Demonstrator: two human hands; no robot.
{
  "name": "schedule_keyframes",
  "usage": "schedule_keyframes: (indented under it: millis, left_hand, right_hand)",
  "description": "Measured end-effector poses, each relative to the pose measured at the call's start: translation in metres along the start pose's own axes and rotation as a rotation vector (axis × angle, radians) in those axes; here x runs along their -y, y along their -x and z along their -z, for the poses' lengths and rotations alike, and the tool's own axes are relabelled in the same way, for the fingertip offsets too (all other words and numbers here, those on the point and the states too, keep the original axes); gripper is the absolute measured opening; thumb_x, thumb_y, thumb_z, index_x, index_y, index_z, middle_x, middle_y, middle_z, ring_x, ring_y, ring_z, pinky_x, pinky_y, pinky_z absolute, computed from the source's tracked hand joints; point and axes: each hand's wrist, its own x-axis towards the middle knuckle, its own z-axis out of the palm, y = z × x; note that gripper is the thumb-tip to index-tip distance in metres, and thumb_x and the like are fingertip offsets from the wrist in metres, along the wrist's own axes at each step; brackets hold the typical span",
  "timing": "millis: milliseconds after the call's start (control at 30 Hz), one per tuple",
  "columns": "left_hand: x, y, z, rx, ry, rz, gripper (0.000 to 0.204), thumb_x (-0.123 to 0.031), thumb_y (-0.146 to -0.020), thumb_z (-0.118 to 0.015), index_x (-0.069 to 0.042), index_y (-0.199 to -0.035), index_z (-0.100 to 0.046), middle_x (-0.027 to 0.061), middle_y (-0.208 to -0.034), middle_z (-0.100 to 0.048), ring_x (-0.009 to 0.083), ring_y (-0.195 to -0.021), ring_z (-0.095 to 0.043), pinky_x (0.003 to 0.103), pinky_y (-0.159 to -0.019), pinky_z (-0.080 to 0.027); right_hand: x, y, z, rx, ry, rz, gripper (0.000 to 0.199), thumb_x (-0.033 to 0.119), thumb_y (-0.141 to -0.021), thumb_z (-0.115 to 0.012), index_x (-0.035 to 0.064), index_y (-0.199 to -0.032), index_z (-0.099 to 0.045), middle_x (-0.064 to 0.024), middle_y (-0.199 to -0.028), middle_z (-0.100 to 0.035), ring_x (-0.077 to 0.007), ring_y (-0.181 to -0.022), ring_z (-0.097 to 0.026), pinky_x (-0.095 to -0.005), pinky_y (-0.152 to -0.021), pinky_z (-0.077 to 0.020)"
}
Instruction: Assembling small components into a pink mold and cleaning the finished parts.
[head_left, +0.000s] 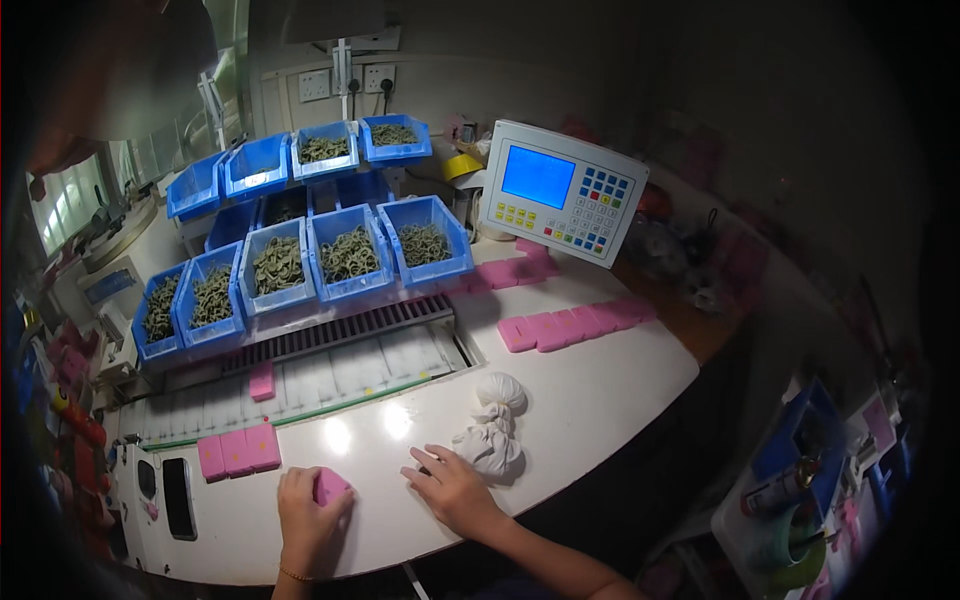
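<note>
My left hand (308,508) is closed round a small pink block (330,487) just above the white table, near its front edge. Fingers cover part of the block. To the right, my right hand (450,488) holds nothing, its fingers spread over the tabletop. Just beyond that hand lies a knotted white cloth bundle (492,437). A row of three pink blocks (237,451) sits on the table behind my left hand. One more pink block (261,381) rests on the pale slotted strip (330,385) farther back.
Blue bins (350,255) of greenish ring-shaped pieces stand in tiers at the back. Right of them is a control panel (562,192) with a lit blue screen. Pink block rows (575,325) lie at the right. A dark phone (179,499) lies at the left.
</note>
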Motion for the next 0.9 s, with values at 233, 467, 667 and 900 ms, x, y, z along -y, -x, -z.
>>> schedule_keyframes:
  millis: [233, 467, 667, 900]
  left_hand:
    - [-0.039, 0.041, -0.004, 0.057, 0.595, -0.242, 0.058, -0.008, -0.069, -0.083, -0.002, -0.122, -0.060, 0.0155, -0.107, -0.064, 0.0259, -0.086, -0.061, 0.034, -0.075, -0.052]
    - [-0.045, 0.049, -0.008, 0.020, 0.594, -0.219, 0.056, -0.003, -0.069, -0.080, -0.003, -0.120, -0.059, 0.0152, -0.105, -0.063, 0.0262, -0.090, -0.069, 0.034, -0.076, -0.060]
    - [-0.039, 0.062, -0.014, -0.045, 0.572, -0.221, 0.056, -0.004, -0.068, -0.080, -0.003, -0.120, -0.059, 0.0155, -0.103, -0.063, 0.0268, -0.085, -0.069, 0.034, -0.072, -0.061]
    - [-0.034, 0.069, -0.013, -0.033, 0.828, -0.019, 0.050, -0.011, -0.080, -0.081, 0.002, -0.121, -0.057, 0.0131, -0.107, -0.064, 0.0207, -0.091, -0.068, 0.030, -0.081, -0.057]
  right_hand:
    - [0.040, -0.002, -0.001, 0.351, -1.274, -0.705, 0.048, 0.027, -0.105, -0.051, 0.0007, -0.144, -0.048, -0.0084, -0.131, -0.059, -0.0141, -0.119, -0.054, -0.0269, -0.102, -0.0429]
    - [0.044, 0.011, -0.008, 0.326, -1.114, -0.454, 0.060, 0.029, -0.101, -0.055, -0.0032, -0.149, -0.038, -0.0188, -0.130, -0.057, -0.0237, -0.120, -0.055, -0.0319, -0.104, -0.0408]
    - [0.052, 0.012, -0.007, 0.393, -1.258, -0.594, 0.059, 0.029, -0.103, -0.046, -0.0043, -0.151, -0.034, -0.0170, -0.137, -0.053, -0.0221, -0.125, -0.051, -0.0318, -0.107, -0.0375]
    - [0.039, 0.012, -0.013, 0.193, -1.655, -0.840, 0.060, 0.028, -0.103, -0.030, -0.0138, -0.146, -0.034, -0.0228, -0.146, -0.048, -0.0279, -0.132, -0.050, -0.0356, -0.115, -0.0346]
